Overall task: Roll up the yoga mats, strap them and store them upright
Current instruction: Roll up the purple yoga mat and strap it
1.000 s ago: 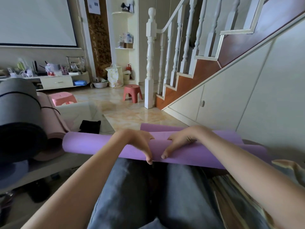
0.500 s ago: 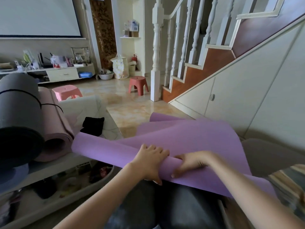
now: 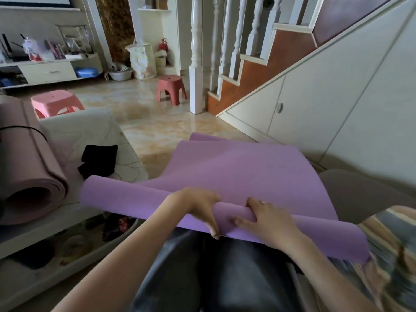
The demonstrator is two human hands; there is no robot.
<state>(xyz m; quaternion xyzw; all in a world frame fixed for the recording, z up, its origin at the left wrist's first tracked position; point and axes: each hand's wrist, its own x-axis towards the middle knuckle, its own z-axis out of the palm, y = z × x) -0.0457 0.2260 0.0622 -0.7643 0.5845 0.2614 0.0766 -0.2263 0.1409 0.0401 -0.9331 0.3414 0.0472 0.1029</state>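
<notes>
Plainly, the purple yoga mat [image 3: 247, 172] lay across the person's lap, its near part wound into a smooth matte foam tube that ran from low left to lower right, while the unrolled sheet rose behind it and draped away toward the floor. The left hand [image 3: 198, 208] curled over the top of the tube near its middle, fingers hooked down the near side and gripping it. The right hand [image 3: 267, 219], a ring on one finger, clasped the roll just beside it, thumb pressed into the foam. Both held the tube at its centre, leaving the ends free. To the left, a pink rolled mat [image 3: 27, 167] with a dark strap around it rested on a pale marbled table [image 3: 90, 127], near a black cloth [image 3: 99, 161]. Farther off stood a pink stool [image 3: 56, 104] and a red stool [image 3: 171, 87] on the glossy tiled floor, with a white-balustered staircase [image 3: 258, 64] at the right.
</notes>
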